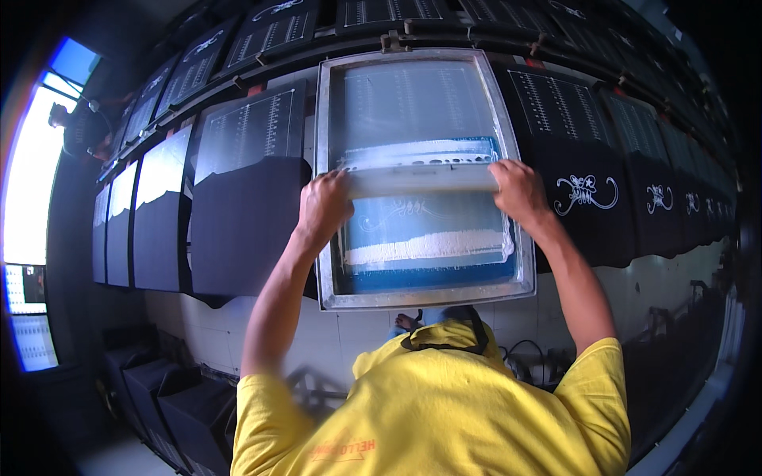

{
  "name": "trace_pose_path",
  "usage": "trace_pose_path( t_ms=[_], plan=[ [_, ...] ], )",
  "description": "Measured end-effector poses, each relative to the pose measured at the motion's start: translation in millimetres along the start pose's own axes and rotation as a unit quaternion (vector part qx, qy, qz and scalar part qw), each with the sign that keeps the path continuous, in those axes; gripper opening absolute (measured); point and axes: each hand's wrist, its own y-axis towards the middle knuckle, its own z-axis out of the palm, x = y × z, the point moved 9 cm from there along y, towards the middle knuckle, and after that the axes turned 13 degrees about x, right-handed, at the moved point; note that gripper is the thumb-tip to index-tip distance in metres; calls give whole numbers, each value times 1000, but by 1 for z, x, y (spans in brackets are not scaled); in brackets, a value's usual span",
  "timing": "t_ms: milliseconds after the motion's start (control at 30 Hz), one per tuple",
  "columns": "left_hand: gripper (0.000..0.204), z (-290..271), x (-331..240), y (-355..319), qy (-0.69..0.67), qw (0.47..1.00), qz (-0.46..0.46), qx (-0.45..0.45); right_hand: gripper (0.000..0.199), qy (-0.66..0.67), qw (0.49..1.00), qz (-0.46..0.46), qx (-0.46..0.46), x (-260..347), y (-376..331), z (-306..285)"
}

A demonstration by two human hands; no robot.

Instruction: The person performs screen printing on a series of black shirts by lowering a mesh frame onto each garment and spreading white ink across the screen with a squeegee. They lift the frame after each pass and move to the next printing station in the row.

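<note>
A squeegee (pixel 421 182) spans the inside of a metal-edged printing screen (pixel 324 111). My left hand (pixel 326 204) is closed round its left end and my right hand (pixel 520 190) round its right end. White ink lies in a thick band (pixel 429 247) across the near part of the blue mesh. A second white streak (pixel 421 149) runs just beyond the squeegee. Between the squeegee and the near band, a faint curly ornament (pixel 405 209) shows in the mesh. The cloth under the screen is hidden.
Dark cloth (pixel 250 226) covers a board left of the screen. To the right, another dark cloth carries a white curly print (pixel 586 194), with more printed pieces beyond. A metal rail (pixel 270 55) runs behind the screen. At the far left, another person (pixel 79 131) stands by a bright window.
</note>
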Motion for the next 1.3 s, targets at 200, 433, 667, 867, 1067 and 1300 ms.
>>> trace_pose_path(
  t_ms=[200, 433, 667, 867, 1067, 1300],
  plan=[
    [43, 44, -31, -102, -12, 999, 10, 43, 27, 48, 999, 11, 9, 39, -108, 26],
    [44, 68, -48, -145, -20, 999, 29, 36, 32, 29, 999, 17, 18, 63, -142, 29],
    [47, 74, -28, -112, 14, 999, 46, -16, 27, 19, 999, 31, 15, 46, -104, 35],
    [44, 58, -3, -43, 28, 997, 70, -24, 22, 0, 1000, 14, -5, 14, -43, 35],
    [25, 50, 25, 29, 14, 999, 36, 12, 20, -13, 999, 23, 31, -18, 24, 35],
    [16, 44, 36, 49, -19, 999, 41, -2, 17, -21, 999, 11, 22, -31, 46, 32]
  ],
)
